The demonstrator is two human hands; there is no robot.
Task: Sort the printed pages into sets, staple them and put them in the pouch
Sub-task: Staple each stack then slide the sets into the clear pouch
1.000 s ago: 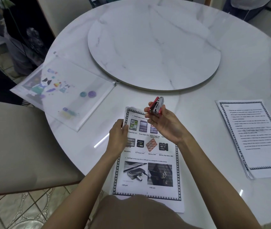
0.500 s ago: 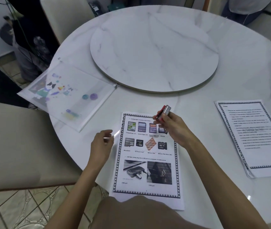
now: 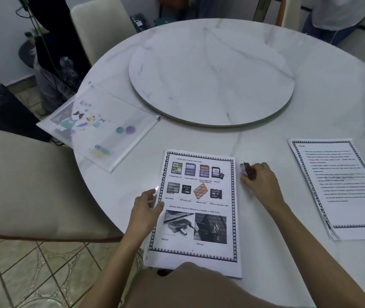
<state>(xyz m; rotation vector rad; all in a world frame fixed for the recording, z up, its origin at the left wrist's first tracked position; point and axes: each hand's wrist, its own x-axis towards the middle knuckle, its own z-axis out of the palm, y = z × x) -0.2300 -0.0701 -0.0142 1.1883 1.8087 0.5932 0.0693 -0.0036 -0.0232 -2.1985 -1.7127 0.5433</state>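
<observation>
A set of printed pages with memory-card pictures (image 3: 199, 210) lies on the white marble table (image 3: 288, 121) in front of me. My left hand (image 3: 147, 207) pinches its left edge, thumb on top. Just right of the set's top corner, my right hand (image 3: 260, 181) grips a small red stapler (image 3: 246, 171) low against the table. A second stack of text pages (image 3: 343, 187) lies at the right. The translucent zip pouch (image 3: 101, 127) with a cartoon print lies at the table's left edge, hanging partly over it.
A round marble turntable (image 3: 211, 78) fills the table's middle. One beige chair (image 3: 28, 181) stands close on my left, another (image 3: 99, 25) behind the pouch. Dark bags (image 3: 50, 58) stand on the floor at the far left. A person's clothing (image 3: 332, 14) shows at the top right.
My right hand has carried the stapler from above the page's top down to the table right of the set. My left hand left the top-left corner and now holds the left edge lower down.
</observation>
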